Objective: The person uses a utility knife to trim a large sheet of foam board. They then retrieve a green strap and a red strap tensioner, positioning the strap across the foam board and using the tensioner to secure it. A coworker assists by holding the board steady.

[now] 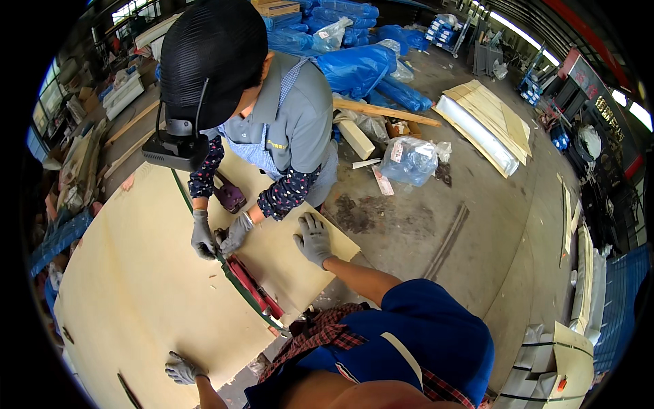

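My left hand (182, 368), in a grey glove, lies with its fingers apart on a large pale board (136, 273) near its front edge. My right hand (314, 240), also gloved in grey, presses flat on a smaller pale panel (293, 273), fingers spread. Neither holds anything. Between them runs a long dark green strip (238, 283), with a long red object (253, 286) beside it whose kind I cannot tell. Across from me, a co-worker (283, 116) leans over, both gloved hands (218, 235) at the strip. A purple and black tool (229, 195) rests near that person's arms.
A dark thin tool (128, 390) lies on the board at lower left. Blue-wrapped bundles (361, 68), a clear plastic bag (409, 161) and a wooden beam (388, 111) occupy the floor behind the co-worker. Stacked panels (487, 123) stand farther right; strapped packages (545, 368) sit at lower right.
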A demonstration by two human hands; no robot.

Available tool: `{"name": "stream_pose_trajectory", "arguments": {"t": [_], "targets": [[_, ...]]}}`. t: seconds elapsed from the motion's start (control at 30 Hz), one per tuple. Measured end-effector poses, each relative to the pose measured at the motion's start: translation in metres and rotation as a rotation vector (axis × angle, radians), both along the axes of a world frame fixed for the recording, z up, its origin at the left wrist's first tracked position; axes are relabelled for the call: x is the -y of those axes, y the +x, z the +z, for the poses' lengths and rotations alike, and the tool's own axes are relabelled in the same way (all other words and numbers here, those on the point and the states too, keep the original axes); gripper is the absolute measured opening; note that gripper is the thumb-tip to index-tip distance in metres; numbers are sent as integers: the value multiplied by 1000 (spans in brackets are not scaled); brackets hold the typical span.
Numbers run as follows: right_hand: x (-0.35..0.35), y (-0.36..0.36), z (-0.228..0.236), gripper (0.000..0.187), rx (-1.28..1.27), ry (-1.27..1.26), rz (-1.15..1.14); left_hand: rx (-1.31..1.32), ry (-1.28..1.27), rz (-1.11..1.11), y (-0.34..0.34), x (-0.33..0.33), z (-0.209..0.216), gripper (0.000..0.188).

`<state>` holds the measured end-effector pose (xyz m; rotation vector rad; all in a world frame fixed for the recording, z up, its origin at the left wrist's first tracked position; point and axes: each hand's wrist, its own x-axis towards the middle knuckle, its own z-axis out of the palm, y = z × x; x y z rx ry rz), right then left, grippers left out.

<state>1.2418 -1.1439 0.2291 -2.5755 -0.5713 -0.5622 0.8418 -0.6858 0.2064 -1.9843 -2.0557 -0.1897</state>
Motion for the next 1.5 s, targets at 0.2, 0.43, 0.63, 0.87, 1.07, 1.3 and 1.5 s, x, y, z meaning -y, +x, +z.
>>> {"name": "stream_pose_trajectory", "arguments": {"t": [0.2, 0.43, 0.63, 0.87, 1.07, 1.3, 1.5], "targets": [[-2, -3, 8, 52, -33, -10, 4, 5, 88, -31, -8, -1, -5, 70], [-1, -2, -3, 54, -22, -51, -15, 31, 154, -64, -8, -6, -18, 69], [-6, -6, -6, 55, -8, -47, -17, 51, 104, -53, -15, -1, -8, 70], [1, -2, -14, 55, 8, -41, -20, 112, 70, -37, -7, -2, -21, 74], [-4, 3, -16, 56, 32, -42, -32, 101, 12, -27, -2, -5, -19, 78], [-19, -4, -48, 54, 30, -167, 0, 150, 38, -141, -23, -13, -31, 62], [-16, -7, -43, 52, 18, -180, 27, 235, 142, -75, -14, -12, -35, 74]]}}
